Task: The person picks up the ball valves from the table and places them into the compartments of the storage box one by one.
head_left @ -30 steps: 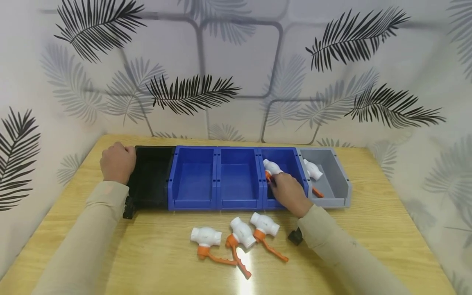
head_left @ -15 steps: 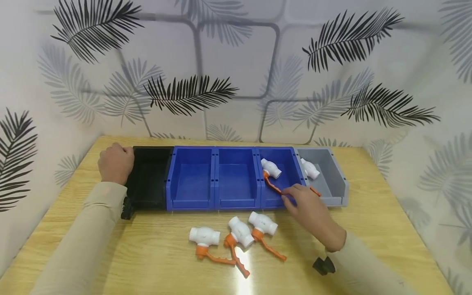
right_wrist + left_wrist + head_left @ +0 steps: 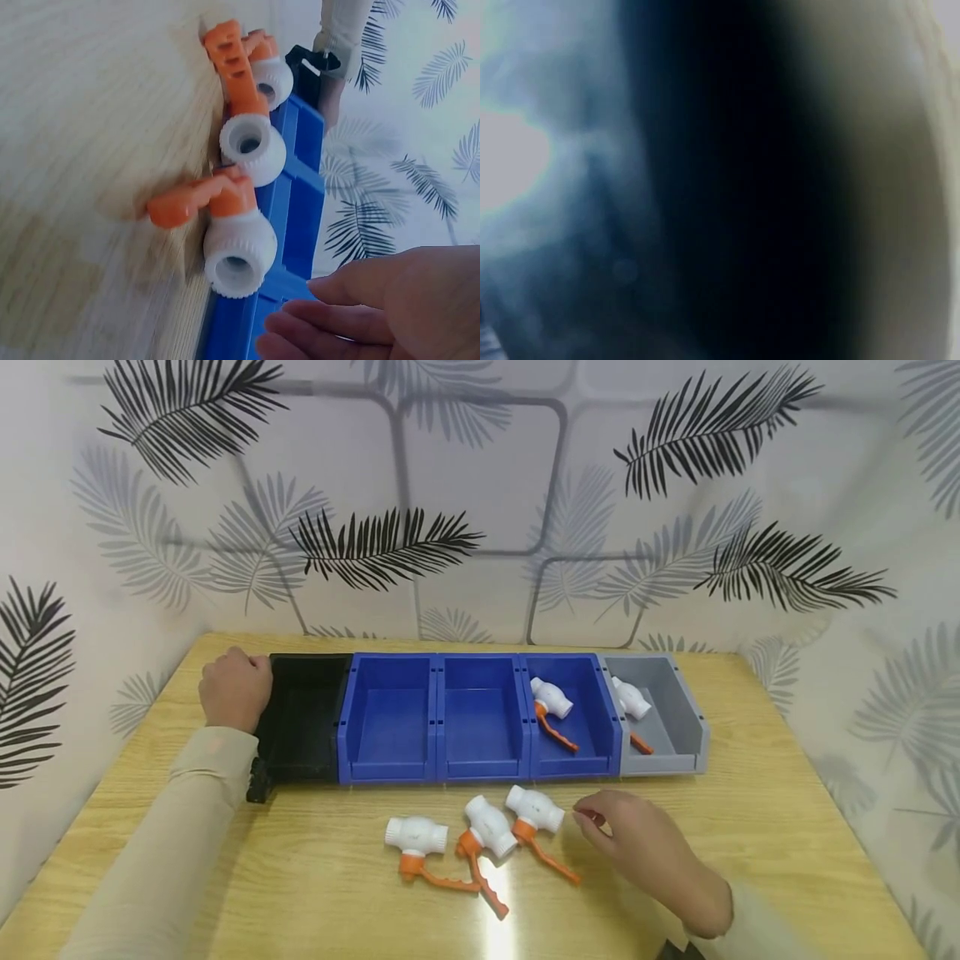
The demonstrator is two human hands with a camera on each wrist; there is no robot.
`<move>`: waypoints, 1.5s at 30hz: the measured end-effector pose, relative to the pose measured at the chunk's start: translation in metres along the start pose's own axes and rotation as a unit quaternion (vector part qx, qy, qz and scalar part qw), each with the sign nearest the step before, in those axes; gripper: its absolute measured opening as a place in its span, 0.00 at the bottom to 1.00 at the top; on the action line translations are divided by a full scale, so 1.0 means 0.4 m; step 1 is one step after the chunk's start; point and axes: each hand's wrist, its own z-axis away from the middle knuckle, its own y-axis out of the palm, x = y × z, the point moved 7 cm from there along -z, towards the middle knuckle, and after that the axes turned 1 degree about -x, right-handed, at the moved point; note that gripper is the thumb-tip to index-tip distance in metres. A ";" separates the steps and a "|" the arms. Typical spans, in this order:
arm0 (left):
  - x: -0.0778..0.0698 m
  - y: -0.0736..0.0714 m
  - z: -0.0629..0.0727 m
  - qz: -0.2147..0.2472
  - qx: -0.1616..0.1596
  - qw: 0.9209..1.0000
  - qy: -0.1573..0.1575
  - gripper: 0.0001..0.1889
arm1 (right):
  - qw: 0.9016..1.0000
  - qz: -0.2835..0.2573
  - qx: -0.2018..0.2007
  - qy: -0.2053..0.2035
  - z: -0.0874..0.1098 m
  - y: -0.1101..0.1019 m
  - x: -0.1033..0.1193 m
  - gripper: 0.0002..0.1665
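In the head view, my right hand [image 3: 645, 852] is just right of the nearest of three white ball valves with orange lever handles, its fingers loosely bent and holding nothing. That right valve [image 3: 537, 810] lies beside a middle valve [image 3: 491, 828] and a left valve [image 3: 417, 837] on the table. The right wrist view has the thumb and fingers [image 3: 330, 326] apart, below the nearest valve's round opening. My left hand [image 3: 236, 689] is curled into a fist at the left edge of the black bin [image 3: 303, 772]; the left wrist view is dark and blurred.
A row of bins runs along the back: black, then blue bins [image 3: 393, 772], then a grey bin [image 3: 690, 727]. One ball valve [image 3: 552, 697] lies in the right blue bin, another valve [image 3: 632, 699] in the grey one. A leaf-patterned wall [image 3: 480, 468] rises behind the wooden table [image 3: 765, 777].
My right hand has let go of the ball valve in the right blue bin and drawn back toward the front, beside the valves on the table. My left hand has stayed put.
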 end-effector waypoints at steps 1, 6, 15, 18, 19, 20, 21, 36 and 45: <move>0.001 0.001 -0.001 -0.001 0.002 1.000 -0.001 0.21 | 1.000 0.002 0.005 -0.001 0.004 0.002 0.005 0.06; 0.003 0.002 -0.002 -0.005 0.009 1.000 -0.003 0.21 | 1.000 0.005 0.028 -0.012 0.022 0.014 0.030 0.07; 0.000 -0.003 0.001 -0.003 0.017 1.000 -0.007 0.21 | 0.998 0.018 0.039 -0.049 0.041 0.046 0.065 0.04; 0.004 0.001 0.000 -0.004 0.016 1.000 -0.009 0.21 | 0.997 0.012 0.039 -0.068 0.047 0.064 0.073 0.02; 0.006 0.003 0.000 -0.004 0.013 1.000 -0.009 0.21 | 0.997 0.008 0.039 -0.070 0.050 0.070 0.074 0.02; 0.007 0.004 -0.001 -0.005 0.011 1.000 -0.008 0.21 | 0.997 0.003 0.039 -0.071 0.052 0.076 0.075 0.02; 0.008 0.006 -0.001 -0.006 0.010 1.000 -0.008 0.21 | 0.997 -0.003 0.039 -0.071 0.055 0.082 0.076 0.01; 0.012 0.012 0.000 -0.007 0.001 1.000 -0.006 0.22 | 0.995 0.040 -0.041 -0.081 0.054 0.105 0.108 0.04; 0.012 0.011 0.000 -0.006 -0.001 1.000 -0.004 0.22 | 0.991 0.062 -0.079 -0.088 0.045 0.113 0.117 0.07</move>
